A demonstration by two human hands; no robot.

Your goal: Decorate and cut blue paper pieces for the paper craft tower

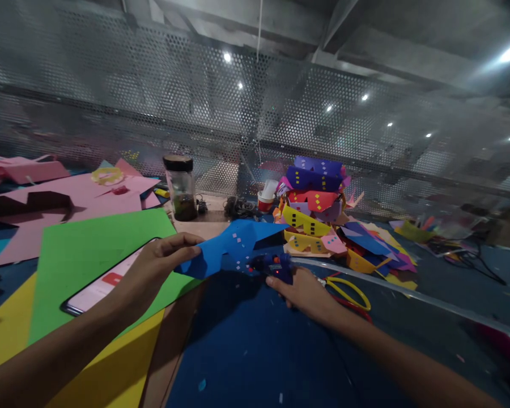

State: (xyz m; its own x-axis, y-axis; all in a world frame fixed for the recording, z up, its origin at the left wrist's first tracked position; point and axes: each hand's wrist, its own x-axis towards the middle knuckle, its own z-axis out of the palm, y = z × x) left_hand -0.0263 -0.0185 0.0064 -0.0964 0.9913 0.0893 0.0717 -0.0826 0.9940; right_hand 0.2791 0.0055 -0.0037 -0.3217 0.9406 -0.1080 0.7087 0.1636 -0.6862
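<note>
Between thumb and fingers, my left hand (170,258) grips the left end of a cut blue paper piece (233,241) with small pale squares stuck on it. My right hand (300,292) is wrapped round the handle of a dark blue glue gun (280,265). A long clear glue stick (365,279) runs out of its back to the right. The gun's nozzle points left, at the lower edge of the paper; whether it touches cannot be made out. Yellow-handled scissors (352,292) lie just right of my right hand.
A phone (83,300) lies on green paper (72,249) at left, partly behind my left arm. Behind stand a dark-lidded jar (182,187) and a cup (266,199). Decorated paper shapes (314,198) are piled right of centre. Pink paper (97,198) lies far left; mesh (195,102) rises behind.
</note>
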